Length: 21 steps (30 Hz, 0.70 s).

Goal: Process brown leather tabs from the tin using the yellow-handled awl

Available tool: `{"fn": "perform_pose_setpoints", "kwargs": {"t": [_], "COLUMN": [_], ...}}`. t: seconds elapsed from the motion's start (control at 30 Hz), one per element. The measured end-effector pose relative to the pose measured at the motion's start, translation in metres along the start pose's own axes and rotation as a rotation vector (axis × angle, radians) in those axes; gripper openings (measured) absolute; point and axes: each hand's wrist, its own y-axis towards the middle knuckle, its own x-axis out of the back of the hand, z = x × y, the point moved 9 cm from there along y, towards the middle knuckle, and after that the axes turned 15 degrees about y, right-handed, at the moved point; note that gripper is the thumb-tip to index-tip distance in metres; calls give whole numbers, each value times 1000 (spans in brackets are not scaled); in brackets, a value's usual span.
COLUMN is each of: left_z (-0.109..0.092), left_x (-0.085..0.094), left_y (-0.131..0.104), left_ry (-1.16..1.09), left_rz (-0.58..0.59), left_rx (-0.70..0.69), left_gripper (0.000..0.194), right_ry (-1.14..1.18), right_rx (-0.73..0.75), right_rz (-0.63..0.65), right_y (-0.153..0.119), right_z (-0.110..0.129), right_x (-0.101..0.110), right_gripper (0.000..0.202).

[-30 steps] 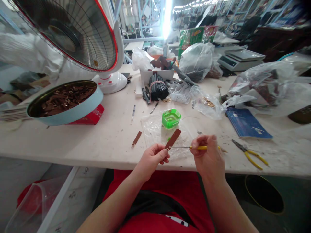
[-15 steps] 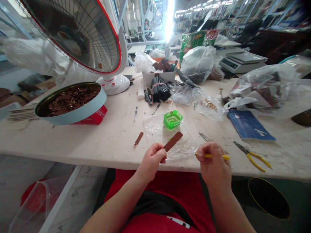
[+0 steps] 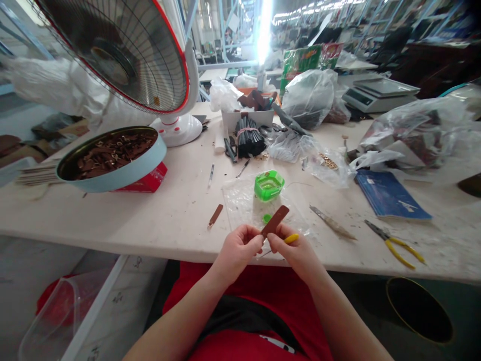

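My left hand (image 3: 240, 248) is closed with a brown leather strip (image 3: 276, 220) pinched at its lower end. The strip slants up to the right over a clear plastic sheet (image 3: 236, 200). My right hand (image 3: 295, 248) is closed round a yellow-handled awl (image 3: 291, 238), its thin metal shaft pointing down to the left. The right thumb and fingertips meet the strip's lower end beside the left ones. Just beyond stands a green plastic dish (image 3: 269, 185), with a small green cap (image 3: 267, 218) near it. To the left lies a leather tab with a metal clasp (image 3: 215, 215).
Yellow-handled pliers (image 3: 394, 243), a worn blade (image 3: 332, 223) and a blue booklet (image 3: 391, 194) lie to the right. A round tin (image 3: 116, 175) of brown leather pieces stands left, before a fan (image 3: 176, 131). Plastic bags (image 3: 310, 100) and a scale (image 3: 376, 95) are at the back.
My right hand has moved left with the awl and now meets my left hand at the strip. The green cap and the whole blade have come into sight.
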Motion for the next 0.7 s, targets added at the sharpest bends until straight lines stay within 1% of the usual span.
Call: {"fn": "perform_pose_setpoints", "kwargs": {"t": [0.07,0.13,0.2,0.23,0.27,0.3,0.37,0.4,0.43,0.47,0.53,0.6,0.63,0.67,0.7], "left_z": [1,3,10,16,23,31,48,58,69,79,93,95,90,81,70], "left_x": [0,5,17,28,44,66,119,144,166,183,206,221,231,244,262], "left_y": [-1,-3,-2,0,3,7,14,18,22,27,33,36,35,33,30], "left_ry": [64,143,182,193,214,268,452,580,647,702,770,844,884,923,961], "left_rz": [-31,-81,-94,-104,-133,-188,-361,-431,-466,-485,-465,-424,-416,-425,-458], "left_rx": [-26,-62,-72,-71,-67,-61,-31,5,38,66,96,92,83,74,66], "left_gripper": [14,10,8,8,9,11,16,18,19,19,19,21,24,27,29], "right_ry": [13,12,-9,-18,-20,-12,6,-2,-23,-51,-112,-155,-170,-178,-175], "right_rx": [-28,-42,-64,-80,-86,-78,-40,-23,-16,-22,-47,-58,-59,-58,-57], "right_rz": [4,-16,-12,-4,1,-3,-47,-68,-73,-60,-9,17,6,-16,-45], "right_y": [0,2,3,5,6,8,13,15,16,18,21,23,25,27,29], "right_z": [-6,-12,-19,-22,-23,-23,-19,-18,-18,-20,-26,-31,-32,-33,-33], "right_x": [-9,-16,-23,-26,-27,-27,-24,-24,-27,-32,-46,-55,-56,-54,-50], "right_gripper": [22,23,26,29,33,39,50,52,50,49,47,46,45,43,42]}}
